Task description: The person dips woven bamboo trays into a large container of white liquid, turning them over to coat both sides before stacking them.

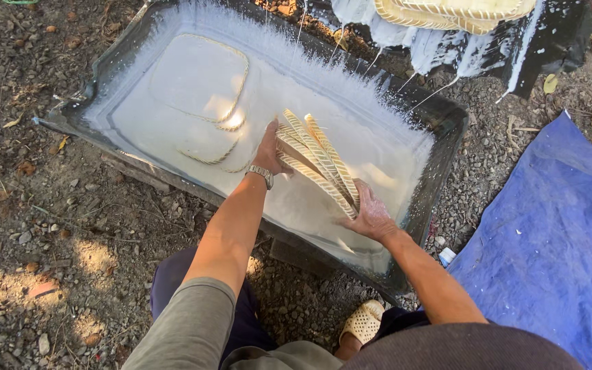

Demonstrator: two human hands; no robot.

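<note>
A stack of woven bamboo trays (318,159) stands on edge in milky white liquid inside a black plastic-lined trough (107,65). My left hand (269,149), with a metal wristwatch on its wrist, presses on the stack's far end. The near end is gripped by my right hand (369,214), which is wet with the white liquid. Other woven trays (203,85) lie flat and sunken in the liquid to the left, only their rims showing.
More wet woven trays (447,12) rest on black sheeting beyond the trough, dripping white. A blue tarpaulin (556,240) covers the ground at right. Gravel and dry leaves surround the trough. My sandalled foot (363,321) is by the near edge.
</note>
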